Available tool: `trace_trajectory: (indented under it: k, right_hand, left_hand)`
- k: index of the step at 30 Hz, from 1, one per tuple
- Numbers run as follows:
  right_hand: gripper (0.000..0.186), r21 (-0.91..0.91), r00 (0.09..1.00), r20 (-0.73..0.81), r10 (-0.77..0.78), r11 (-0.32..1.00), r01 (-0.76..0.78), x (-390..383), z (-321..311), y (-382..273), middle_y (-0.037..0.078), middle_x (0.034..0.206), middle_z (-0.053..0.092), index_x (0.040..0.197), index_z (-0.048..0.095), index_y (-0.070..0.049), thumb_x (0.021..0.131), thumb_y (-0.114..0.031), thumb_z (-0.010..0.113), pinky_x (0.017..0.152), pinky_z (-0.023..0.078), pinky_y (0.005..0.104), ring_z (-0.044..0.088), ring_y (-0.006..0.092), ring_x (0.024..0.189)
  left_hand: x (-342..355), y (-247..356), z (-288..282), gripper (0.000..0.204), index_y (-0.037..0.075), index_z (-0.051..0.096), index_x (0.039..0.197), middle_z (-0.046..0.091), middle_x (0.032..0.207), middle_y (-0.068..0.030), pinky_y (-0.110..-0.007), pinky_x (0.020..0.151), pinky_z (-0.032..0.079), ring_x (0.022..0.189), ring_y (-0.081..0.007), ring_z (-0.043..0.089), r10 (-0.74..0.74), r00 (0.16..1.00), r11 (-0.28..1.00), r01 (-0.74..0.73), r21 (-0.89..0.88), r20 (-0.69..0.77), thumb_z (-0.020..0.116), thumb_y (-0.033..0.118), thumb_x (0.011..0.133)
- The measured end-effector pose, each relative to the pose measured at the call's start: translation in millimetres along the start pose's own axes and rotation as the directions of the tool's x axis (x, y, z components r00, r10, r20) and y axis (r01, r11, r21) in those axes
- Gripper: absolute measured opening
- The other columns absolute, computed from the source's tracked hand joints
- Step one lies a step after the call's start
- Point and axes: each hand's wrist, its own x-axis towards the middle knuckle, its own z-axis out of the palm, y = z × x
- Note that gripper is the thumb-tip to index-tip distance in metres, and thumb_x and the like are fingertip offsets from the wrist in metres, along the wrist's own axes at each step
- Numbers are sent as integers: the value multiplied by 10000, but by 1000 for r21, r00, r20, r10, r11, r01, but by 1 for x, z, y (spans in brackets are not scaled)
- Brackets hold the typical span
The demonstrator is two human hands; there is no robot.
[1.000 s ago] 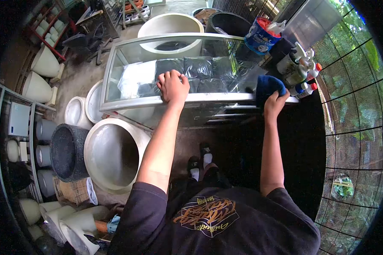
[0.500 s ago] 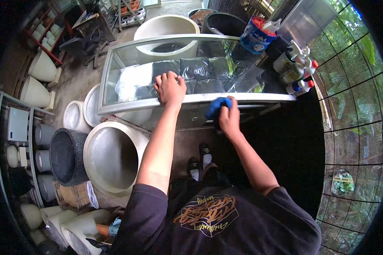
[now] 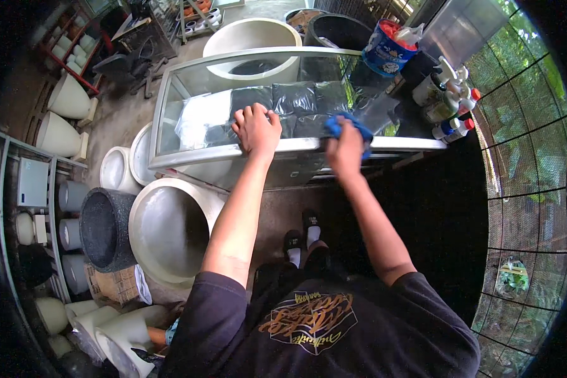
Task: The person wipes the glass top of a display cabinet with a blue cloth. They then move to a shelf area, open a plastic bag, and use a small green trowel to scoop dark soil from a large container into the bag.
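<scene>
Glass case [image 3: 290, 145] near bucket [image 3: 384, 60] and bottles [image 3: 440, 108], left hand [image 3: 257, 131] curled atop, grip unclear, right hand [image 3: 346, 148] around blue cloth [image 3: 366, 135].

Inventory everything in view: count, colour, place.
glass case: 1, silver-framed, centre
wrapped packs: several, mostly black, inside case
cloth: 1, blue, case's front edge
tub: 1, blue, case's far right corner
bottles: 5+, mixed, case's right end
big pots: several, pale, left and behind case
speckled pot: 1, dark grey, left
round container: 1, black, behind case
shelved pots: several, grey, left edge
cardboard: 1, brown, lower left
chair: 1, dark, upper left
mesh: 1, dark, right side
shoes: 2, black, lower centre
left grip: 1, bare, case's front edge
right grip: 1, bare, holding cloth
</scene>
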Motion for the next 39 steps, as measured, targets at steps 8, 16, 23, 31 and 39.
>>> trace_trajectory:
  k: [8, 16, 23, 31, 39]
  right_hand:
    - [310, 365, 919, 252, 302, 850, -380, -8, -41, -13, 243, 910, 641, 1177, 489, -15, 874, -77, 472, 802, 495, 451, 645, 422, 849]
    - [401, -211, 967, -163, 194, 951, -226, 16, -18, 67, 264, 1041, 578, 1203, 488, 22, 827, -95, 561, 898, 423, 474, 558, 424, 1007]
    - [351, 242, 950, 286, 125, 950, -197, -5, -21, -17, 264, 979, 608, 1185, 487, -40, 842, -88, 546, 838, 456, 498, 593, 449, 937]
    - [329, 151, 839, -366, 404, 915, -374, 97, -72, 118, 265, 970, 624, 1187, 459, 21, 884, -100, 499, 827, 467, 481, 610, 434, 880]
    - [412, -31, 987, 131, 98, 995, -94, 56, 12, 59, 245, 1049, 614, 1199, 503, -26, 801, -89, 589, 821, 473, 513, 603, 424, 950]
  left_hand:
    - [0, -7, -2, 171, 142, 593, 918, 598, 989, -62, -464, 925, 355, 1089, -289, 480, -13, 1000, 1000, 13, -15, -4, 629, 293, 846]
    - [0, 5, 0, 161, 132, 590, 918, 599, 977, -63, -466, 917, 339, 1088, -293, 474, 2, 1000, 999, -3, -37, -7, 627, 269, 842]
    - [-1, -5, 1, 158, 133, 591, 910, 588, 963, -65, -468, 913, 350, 1089, -298, 471, 0, 999, 999, -1, -37, -41, 627, 269, 838]
    - [0, -6, 0, 167, 123, 574, 913, 591, 984, -62, -472, 921, 347, 1096, -295, 470, -8, 999, 1000, 8, 9, -40, 630, 264, 841]
    - [2, 0, 2, 174, 103, 605, 890, 610, 1007, -84, -477, 924, 357, 1101, -299, 479, -9, 1000, 1000, 10, 26, -27, 614, 264, 825]
